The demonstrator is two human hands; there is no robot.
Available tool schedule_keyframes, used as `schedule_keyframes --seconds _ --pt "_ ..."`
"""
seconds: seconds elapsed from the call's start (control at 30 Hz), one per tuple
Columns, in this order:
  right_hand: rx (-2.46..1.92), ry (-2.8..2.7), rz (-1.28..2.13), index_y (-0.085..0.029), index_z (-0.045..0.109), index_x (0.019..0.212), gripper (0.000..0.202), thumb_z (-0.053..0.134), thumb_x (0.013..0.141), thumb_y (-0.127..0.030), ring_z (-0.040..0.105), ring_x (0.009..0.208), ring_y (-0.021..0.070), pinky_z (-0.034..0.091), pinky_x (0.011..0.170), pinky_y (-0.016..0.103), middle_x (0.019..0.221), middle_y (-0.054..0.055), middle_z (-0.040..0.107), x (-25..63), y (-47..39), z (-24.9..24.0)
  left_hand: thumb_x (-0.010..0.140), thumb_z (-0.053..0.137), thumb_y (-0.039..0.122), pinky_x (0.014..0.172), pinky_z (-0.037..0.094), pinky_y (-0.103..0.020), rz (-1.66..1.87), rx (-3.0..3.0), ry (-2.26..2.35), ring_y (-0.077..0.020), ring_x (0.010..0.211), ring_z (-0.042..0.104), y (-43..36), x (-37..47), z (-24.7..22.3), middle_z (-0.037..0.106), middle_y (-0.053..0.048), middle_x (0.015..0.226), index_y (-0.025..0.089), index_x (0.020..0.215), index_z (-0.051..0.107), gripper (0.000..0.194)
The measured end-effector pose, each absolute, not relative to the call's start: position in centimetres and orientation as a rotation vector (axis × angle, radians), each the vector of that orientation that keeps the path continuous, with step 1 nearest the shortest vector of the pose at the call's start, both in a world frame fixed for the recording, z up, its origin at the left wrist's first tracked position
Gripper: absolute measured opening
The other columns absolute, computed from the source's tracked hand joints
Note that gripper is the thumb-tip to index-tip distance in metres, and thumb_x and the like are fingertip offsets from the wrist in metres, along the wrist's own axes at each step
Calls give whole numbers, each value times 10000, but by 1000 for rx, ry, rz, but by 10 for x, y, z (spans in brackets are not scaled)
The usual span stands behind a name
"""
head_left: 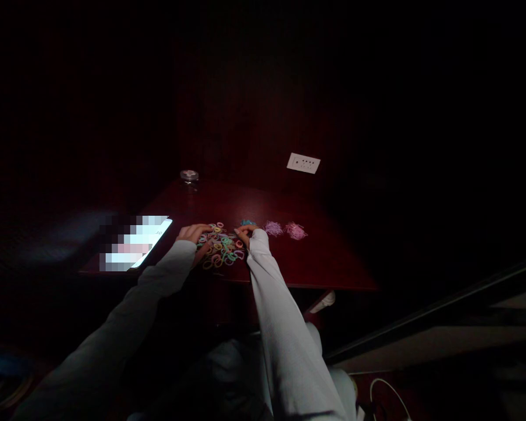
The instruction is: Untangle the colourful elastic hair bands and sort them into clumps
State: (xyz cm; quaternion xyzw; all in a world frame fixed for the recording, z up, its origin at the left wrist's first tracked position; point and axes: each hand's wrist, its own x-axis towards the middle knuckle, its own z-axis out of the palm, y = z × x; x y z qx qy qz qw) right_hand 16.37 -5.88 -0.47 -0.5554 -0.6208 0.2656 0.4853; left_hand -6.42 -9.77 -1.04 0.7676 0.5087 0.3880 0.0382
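A loose pile of many-coloured elastic bands (222, 247) lies near the front of the dark red table (333, 263). My left hand (195, 235) rests at the pile's left side with its fingers apart, the forefinger reaching over the top of the pile and the thumb at the lower left. On the pile's right side is my right hand (246, 233), fingers and thumb drawn together; what they hold, if anything, is too small to make out. Just behind it sits a small blue heap (248, 223). Farther right are a purple heap (273, 228) and a pink heap (295, 231) of thin bands.
A lit phone (151, 242), partly pixelated, lies at the table's left. A small clear round container (189, 175) stands at the back left corner. A white socket plate (304, 163) is on the wall behind. A white cable (390, 383) shows at the lower right.
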Motion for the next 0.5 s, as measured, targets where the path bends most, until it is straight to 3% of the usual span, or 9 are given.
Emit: schedule_keyframes --seconds 0.13,0.37,0.5 --pt "-1364 -1575 605 -230 822 838 151 766 836 -370 612 729 148 471 730 268 761 -12 676 167 -59 -8 970 498 361 1135 451 -460 1158 2397 1558 -304 1240 598 -99 -65 -7 697 -98 1337 216 1256 670 364" --pt "-1389 -1705 530 -253 854 855 220 813 821 -466 620 828 184 499 813 317 813 22 687 167 -69 3 983 480 402 1125 454 -474 1122 2394 1605 -320 1254 574 -104 -63 -4 688 -107 1339 211 1275 653 390" --pt "-1377 -1693 589 -227 841 773 260 826 809 -484 637 763 165 507 741 287 809 26 710 163 -69 5 985 471 431 1127 443 -474 1088 2399 1597 -334 1286 550 -104 -66 -5 669 -112 1350 216 1300 640 418"
